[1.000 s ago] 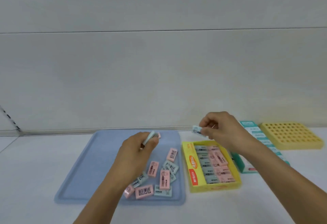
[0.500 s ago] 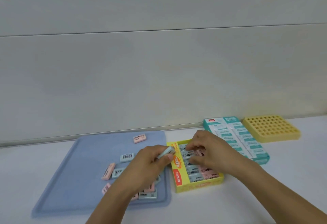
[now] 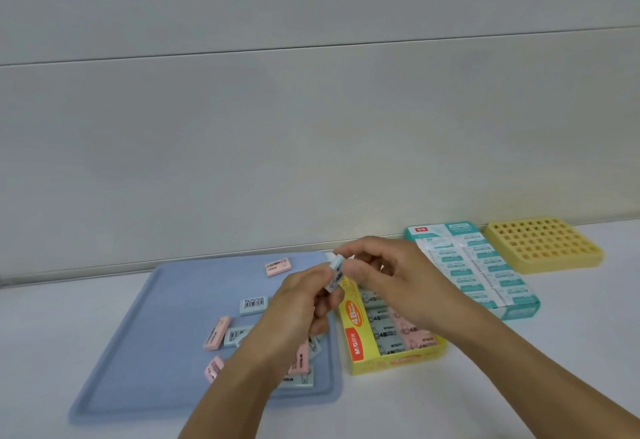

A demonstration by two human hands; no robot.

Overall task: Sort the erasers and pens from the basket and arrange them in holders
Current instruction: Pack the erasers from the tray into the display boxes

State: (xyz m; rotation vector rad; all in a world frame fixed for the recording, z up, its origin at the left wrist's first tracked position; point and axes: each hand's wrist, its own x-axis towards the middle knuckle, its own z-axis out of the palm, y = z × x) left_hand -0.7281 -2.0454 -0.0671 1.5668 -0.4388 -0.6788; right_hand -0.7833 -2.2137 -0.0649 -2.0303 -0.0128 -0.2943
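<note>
Above the yellow eraser box [image 3: 360, 345], the left hand [image 3: 294, 314] is pinching a pale blue eraser [image 3: 335, 272] upright; the right hand [image 3: 391, 275] is touching it with curled fingers. The hands are hiding part of the box's eraser rows.

both bare forearms reach in from the bottom edge and converge mid-frame. left hand [image 3: 300, 303] is raised with fingers curled, pinching a small pale-blue rectangular eraser [image 3: 335, 273] held upright at the fingertips. right hand [image 3: 388, 272] is right against it, fingers curled, thumb and index tips touching the same eraser from the right.
</note>
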